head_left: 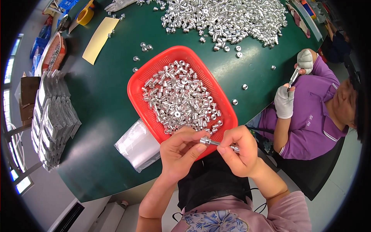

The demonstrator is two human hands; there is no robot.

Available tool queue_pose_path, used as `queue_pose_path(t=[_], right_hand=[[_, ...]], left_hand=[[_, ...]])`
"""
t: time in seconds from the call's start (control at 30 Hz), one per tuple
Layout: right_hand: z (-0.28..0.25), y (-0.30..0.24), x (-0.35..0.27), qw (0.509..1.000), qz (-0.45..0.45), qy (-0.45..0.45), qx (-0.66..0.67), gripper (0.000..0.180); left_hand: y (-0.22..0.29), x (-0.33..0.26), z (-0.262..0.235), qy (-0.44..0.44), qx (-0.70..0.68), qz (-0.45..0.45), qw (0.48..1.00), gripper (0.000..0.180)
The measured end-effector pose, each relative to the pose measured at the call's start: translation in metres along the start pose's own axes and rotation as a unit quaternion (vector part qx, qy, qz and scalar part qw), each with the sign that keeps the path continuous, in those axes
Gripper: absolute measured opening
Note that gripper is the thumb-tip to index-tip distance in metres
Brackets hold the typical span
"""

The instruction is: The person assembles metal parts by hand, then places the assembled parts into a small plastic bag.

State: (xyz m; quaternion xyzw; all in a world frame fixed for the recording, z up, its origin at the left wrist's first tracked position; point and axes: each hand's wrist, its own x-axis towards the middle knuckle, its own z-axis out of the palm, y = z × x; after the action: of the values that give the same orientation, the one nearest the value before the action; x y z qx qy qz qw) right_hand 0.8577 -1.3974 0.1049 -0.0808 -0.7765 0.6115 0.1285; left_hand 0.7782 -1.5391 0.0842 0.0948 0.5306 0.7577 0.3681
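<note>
Between the thumb and fingers of my left hand (pixel 181 151) is a small silver metal bushing (pixel 205 141). My right hand (pixel 240 151) grips a slim metal rod tool (pixel 215 143), its thin end meeting the bushing; whether it sits inside the hole cannot be made out. The tool's thicker silver end shows by the right fingers. Both hands are over the near edge of a red plastic basket (pixel 134 89), which holds a heap of similar metal parts (pixel 177 96).
A large pile of metal parts (pixel 228 19) covers the far side of the green table (pixel 104 89). Clear plastic bags (pixel 138 145) lie left of the basket, and stacked packs (pixel 54 116) stand farther left. At right, a gloved person in purple (pixel 309 108) handles a metal tool.
</note>
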Motion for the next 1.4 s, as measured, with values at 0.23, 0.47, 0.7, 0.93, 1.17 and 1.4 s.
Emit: queue_pose_path(t=[0.23,0.47,0.7,0.93,1.17,1.4], right_hand=[[-0.005,0.003,-0.002,0.991,0.068,-0.013,0.118,0.015],[-0.006,-0.003,0.000,0.997,0.022,-0.063,0.039,0.015],[-0.005,-0.002,-0.001,0.987,0.083,-0.115,0.075,0.013],[-0.005,-0.002,-0.017,0.990,0.053,-0.129,-0.031,0.020],[-0.011,-0.013,-0.036,0.986,0.035,-0.154,-0.054,0.017],[-0.004,-0.029,-0.050,0.990,-0.066,-0.120,0.030,0.021]], left_hand=[[0.006,0.000,-0.001,-0.045,0.009,-0.001,0.999,0.026],[0.009,0.001,-0.013,-0.058,0.070,-0.009,0.996,0.024],[-0.004,-0.011,-0.015,-0.057,0.019,-0.012,0.998,0.029],[0.006,-0.013,-0.014,-0.142,0.185,-0.116,0.965,0.020],[0.019,-0.024,-0.010,-0.301,0.248,-0.125,0.912,0.027],[0.022,-0.046,0.005,-0.327,0.278,-0.008,0.903,0.026]])
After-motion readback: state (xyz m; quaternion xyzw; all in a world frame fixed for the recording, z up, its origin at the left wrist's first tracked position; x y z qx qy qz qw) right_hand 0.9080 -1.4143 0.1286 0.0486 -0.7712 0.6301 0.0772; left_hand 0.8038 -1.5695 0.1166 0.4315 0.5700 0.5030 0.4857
